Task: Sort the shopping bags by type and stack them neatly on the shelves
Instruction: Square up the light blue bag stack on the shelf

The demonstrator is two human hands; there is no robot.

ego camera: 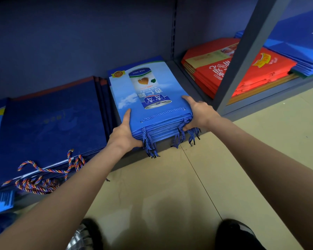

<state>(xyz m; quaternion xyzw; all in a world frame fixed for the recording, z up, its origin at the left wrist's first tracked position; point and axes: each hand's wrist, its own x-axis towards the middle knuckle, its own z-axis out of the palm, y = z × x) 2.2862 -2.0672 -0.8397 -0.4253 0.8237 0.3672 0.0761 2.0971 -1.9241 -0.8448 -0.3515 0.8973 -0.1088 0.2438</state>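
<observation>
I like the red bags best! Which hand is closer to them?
Right. The right hand grips the light blue stack's right edge, nearer the red bags; the left hand grips its left edge.

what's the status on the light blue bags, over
Left hand and right hand grip the light blue bag stack at its near corners. Stack sits on the shelf, beside the dark blue bags. Nothing blocking.

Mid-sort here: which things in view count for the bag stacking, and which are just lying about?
Part of the job:
- light blue bag stack, gripped by left hand and right hand
- dark navy bag stack
- red bag stack
- blue bags far right
- shelf

Just lying about:
- floor tiles
- shoes
</observation>
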